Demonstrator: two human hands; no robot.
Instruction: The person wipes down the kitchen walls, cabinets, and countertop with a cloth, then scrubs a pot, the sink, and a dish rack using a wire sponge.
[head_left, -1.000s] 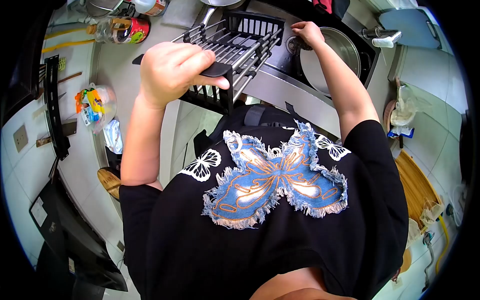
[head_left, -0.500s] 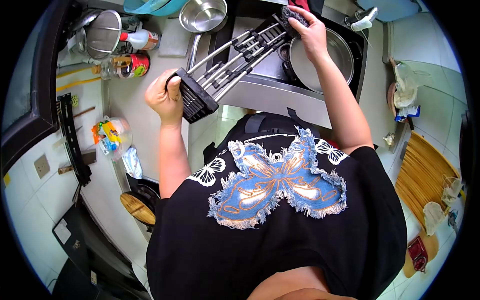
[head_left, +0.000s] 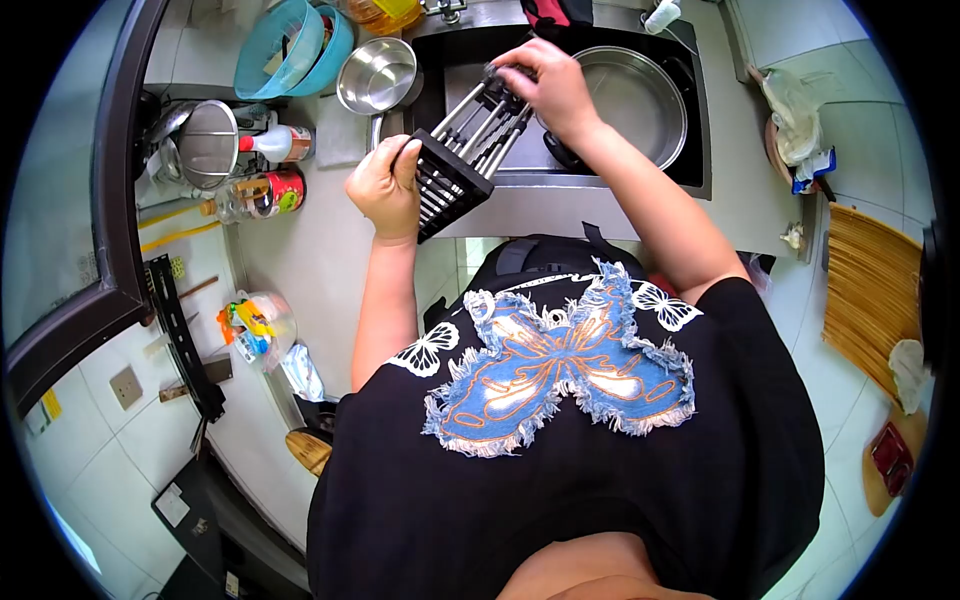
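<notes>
My left hand [head_left: 386, 190] is wrapped round the near black end of a rack [head_left: 470, 150] with metal rods and black plastic parts. The rack slants up and away over the counter's front edge and the sink [head_left: 460, 75]. At its far end my right hand [head_left: 545, 85] has its fingers closed on a dark scrubber [head_left: 492, 72], mostly hidden by the fingers. A large round pan [head_left: 635, 110] sits in the sink to the right of the rack, beyond my right wrist.
A small saucepan [head_left: 377, 76] stands left of the sink, near blue basins [head_left: 272, 60]. Further left are a strainer [head_left: 208, 145], a white bottle [head_left: 280, 143] and a red-labelled jar [head_left: 275, 193]. A bamboo mat [head_left: 870, 290] lies at the right.
My right hand has moved left and down along the rack with the scrubber. My left hand has shifted right, and the rack appears shorter. The whole view has shifted slightly.
</notes>
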